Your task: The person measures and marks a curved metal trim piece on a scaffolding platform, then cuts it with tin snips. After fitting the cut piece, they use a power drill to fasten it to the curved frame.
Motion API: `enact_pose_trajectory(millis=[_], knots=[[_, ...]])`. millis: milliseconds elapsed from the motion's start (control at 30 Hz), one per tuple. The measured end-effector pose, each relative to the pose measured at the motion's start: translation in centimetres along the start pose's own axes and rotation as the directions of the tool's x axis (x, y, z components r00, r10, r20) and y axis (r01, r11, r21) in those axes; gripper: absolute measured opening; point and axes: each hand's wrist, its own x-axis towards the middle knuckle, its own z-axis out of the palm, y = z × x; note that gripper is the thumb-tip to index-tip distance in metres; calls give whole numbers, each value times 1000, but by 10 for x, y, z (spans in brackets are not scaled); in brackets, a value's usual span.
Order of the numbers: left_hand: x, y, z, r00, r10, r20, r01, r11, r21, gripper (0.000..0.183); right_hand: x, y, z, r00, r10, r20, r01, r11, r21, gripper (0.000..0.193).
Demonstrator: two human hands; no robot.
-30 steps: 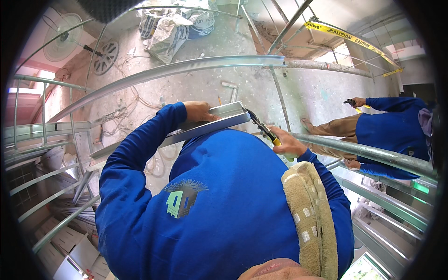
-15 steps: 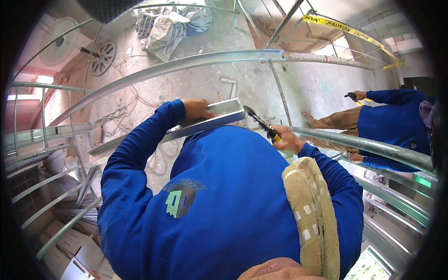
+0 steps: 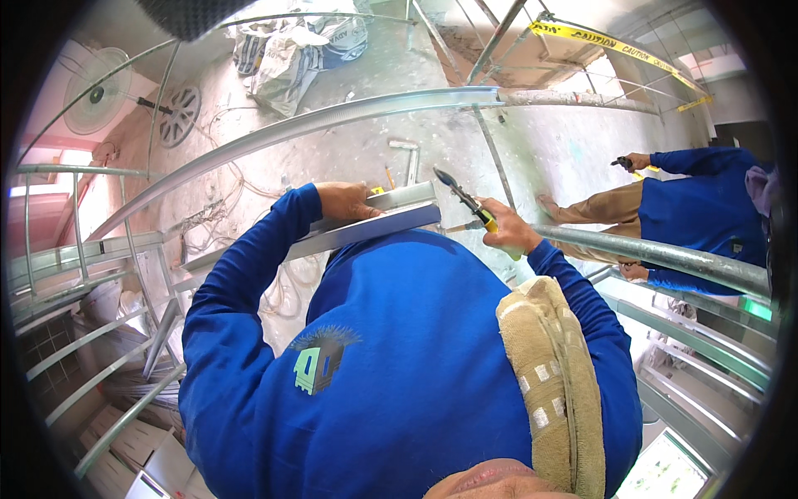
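My left hand [image 3: 345,202] grips a silvery metal channel [image 3: 407,219] near its right end, with the thumb on the inner face. The channel lies across the front of my body and runs down to the left behind my forearm. In my right hand [image 3: 513,229] is a pair of tin snips [image 3: 467,204] with dark jaws and yellow-and-black handles. The snips' tip points up and left, just past the channel's end and apart from it. A small yellow item [image 3: 378,190] shows beside my left fingers; its kind is unclear.
Another long metal channel [image 3: 291,125] stretches across ahead of me. Scaffold pipes [image 3: 665,254] flank both sides. At right, another person [image 3: 698,216] holds a black tool [image 3: 622,162]. White sacks [image 3: 291,58], a fan [image 3: 97,90] and yellow caution tape [image 3: 615,46] stand farther off.
The tin snips have moved up and away from the channel's end, where their jaws were before. The channel has tilted slightly in my left hand, and its end sits a little lower.
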Motion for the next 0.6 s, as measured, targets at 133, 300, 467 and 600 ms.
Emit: enact_pose_trajectory(millis=[133,300,467,600], knots=[[10,-11,7,994,88,58,-85,995,-60,82,-2,-17,0,997,-37,71,33,998,55,83],[11,-16,13,976,189,103,-171,971,-168,66,-6,-30,-2,991,-74,108,72,997,25,84],[5,-7,14,958,277,76,-250,935,-251,58,-6,-31,-3,991,-89,97,96,993,-71,83],[7,-15,18,955,255,149,-201,931,-304,53,-7,-32,-4,988,-112,107,121,989,-82,81]])
